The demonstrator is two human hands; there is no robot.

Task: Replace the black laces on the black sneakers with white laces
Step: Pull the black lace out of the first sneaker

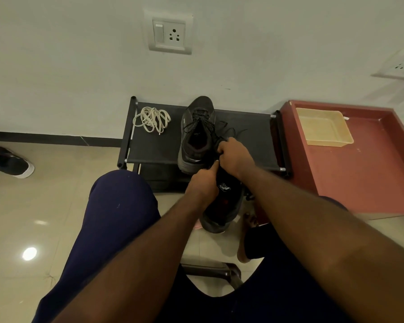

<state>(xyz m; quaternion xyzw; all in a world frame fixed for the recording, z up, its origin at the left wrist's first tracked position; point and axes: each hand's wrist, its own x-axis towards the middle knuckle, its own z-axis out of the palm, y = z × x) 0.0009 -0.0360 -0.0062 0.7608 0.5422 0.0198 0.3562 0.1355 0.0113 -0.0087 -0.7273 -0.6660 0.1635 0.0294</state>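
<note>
One black sneaker [197, 134] stands on the black rack top [154, 145], toe toward the wall, its black laces [201, 121] loosened. A second black sneaker [224, 206] hangs between my knees in front of the rack, held by both hands. My left hand [203, 183] grips its left side near the tongue. My right hand [233, 157] curls round its upper part, where black lace ends trail onto the rack. A bundle of white laces [152, 119] lies on the rack's left end.
A red low table [369, 169] with a beige tray [322, 127] stands right of the rack. Another dark shoe with a white sole [9, 163] lies on the tiled floor at far left. Wall sockets [169, 34] are above. A dark stool edge [210, 270] shows below.
</note>
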